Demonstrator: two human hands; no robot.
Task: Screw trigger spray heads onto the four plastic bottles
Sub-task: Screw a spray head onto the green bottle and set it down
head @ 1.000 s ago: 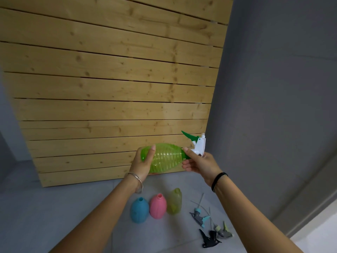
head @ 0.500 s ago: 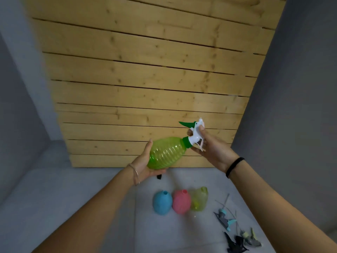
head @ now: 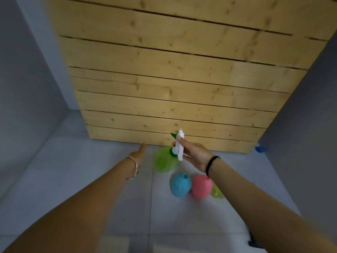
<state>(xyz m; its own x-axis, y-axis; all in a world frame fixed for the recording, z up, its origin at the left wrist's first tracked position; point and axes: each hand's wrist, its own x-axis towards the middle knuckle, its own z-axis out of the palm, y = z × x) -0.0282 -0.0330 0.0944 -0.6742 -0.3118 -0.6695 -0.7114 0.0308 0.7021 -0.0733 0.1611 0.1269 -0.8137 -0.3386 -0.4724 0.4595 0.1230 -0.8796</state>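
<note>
My right hand (head: 196, 155) is curled round the white plastic trigger spray head with the green nozzle (head: 180, 149), its fingers (head: 184, 144) wrapped across the upright white body so the green tip pokes out on the far side. That spray head sits on the neck of the translucent green ribbed plastic bottle (head: 164, 161), which is below my grip, near the foot of the pale wooden plank wall (head: 173, 88); I cannot tell whether its base is touching the grey tiled floor (head: 91, 179). My left hand (head: 138, 154) is just to the left of the green bottle and apart from it, holding nothing, its fingers (head: 143, 146) stretched out straight toward the planks. A thin silver bangle (head: 132, 168) circles my left wrist and a black band (head: 212, 164) my right. Nearer to me, three more bottles stand on the floor in a tight row without spray heads: a round blue plastic bottle (head: 180, 187) on the left, a round pink plastic bottle (head: 201, 187) touching it on the right, and a yellow-green translucent plastic bottle (head: 217, 194) mostly hidden behind the pink one and my right forearm. A small blue object (head: 260, 149) lies at the far right, by the corner of the planks, too blurred to name.
</note>
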